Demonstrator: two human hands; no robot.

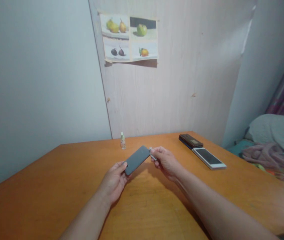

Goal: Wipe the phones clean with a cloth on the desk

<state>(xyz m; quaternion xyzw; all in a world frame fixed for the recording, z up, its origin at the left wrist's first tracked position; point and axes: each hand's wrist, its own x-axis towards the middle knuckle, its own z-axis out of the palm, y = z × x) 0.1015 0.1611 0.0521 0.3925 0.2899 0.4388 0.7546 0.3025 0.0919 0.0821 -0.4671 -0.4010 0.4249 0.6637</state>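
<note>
A flat grey phone (137,160) is held tilted above the table, its far end pointing up and right. My left hand (114,180) grips its near left end, thumb on the upper face and fingers underneath. At the far right corner of the phone, my right hand (165,160) pinches a small whitish piece (153,154), which looks like folded cloth or tissue. The piece is at or against the phone's edge; its exact contact is too small to make out.
Beyond the phone stands a small clear bottle (123,141) with a pale cap. On the right of the orange-brown table (57,186) lie a white phone-like device (209,158) and a dark brown one (191,140). A pale wall panel (152,100) bounds the back; bedding (269,160) lies at right.
</note>
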